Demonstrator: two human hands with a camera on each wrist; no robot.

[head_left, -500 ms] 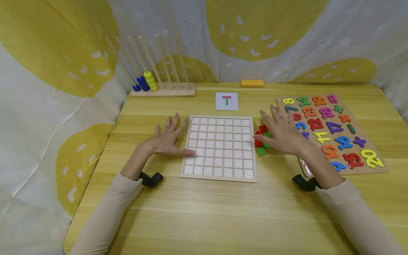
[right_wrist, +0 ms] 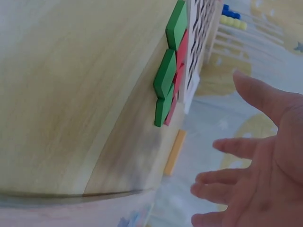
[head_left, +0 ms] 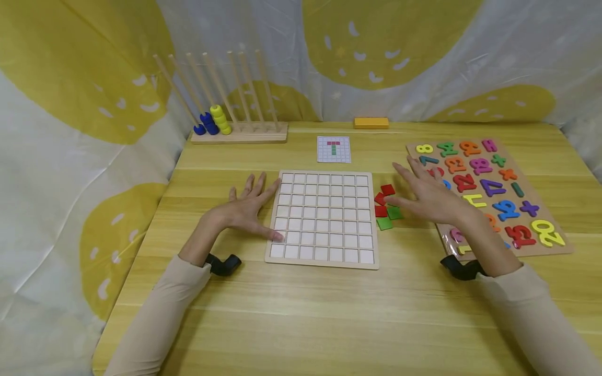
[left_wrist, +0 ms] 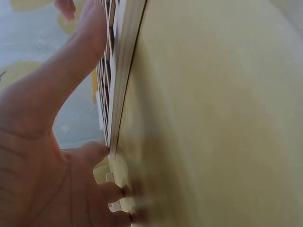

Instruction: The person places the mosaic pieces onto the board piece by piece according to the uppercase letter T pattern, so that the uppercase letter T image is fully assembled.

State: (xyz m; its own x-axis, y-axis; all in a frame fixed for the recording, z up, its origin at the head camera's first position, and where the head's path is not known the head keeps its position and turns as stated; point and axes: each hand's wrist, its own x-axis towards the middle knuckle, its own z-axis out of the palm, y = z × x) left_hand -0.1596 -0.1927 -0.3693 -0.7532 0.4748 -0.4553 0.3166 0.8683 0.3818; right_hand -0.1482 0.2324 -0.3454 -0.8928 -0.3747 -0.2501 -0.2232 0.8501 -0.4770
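A wooden grid board (head_left: 324,218) with white square cells lies in the middle of the table. My left hand (head_left: 244,211) has its fingers spread at the board's left edge, the thumb over the lower left cells. In the left wrist view the thumb and a fingertip lie against the board's frame. My right hand (head_left: 435,196) hovers with straight, spread fingers, holding nothing. Below its thumb are loose square tiles: red ones (head_left: 387,189) and green ones (head_left: 384,223), beside the board's right edge. In the right wrist view the hand is apart from the green tiles (right_wrist: 164,73).
Behind the board lies a pattern card (head_left: 334,150) with a red and green T. A peg stand (head_left: 240,137) with blue and yellow beads stands back left. An orange block (head_left: 371,123) sits at the back edge. A number board (head_left: 543,209) lies on the right.
My right hand has moved to the right, off the tiles, uncovering more of them. My left thumb has slid slightly down toward the board's near left corner.
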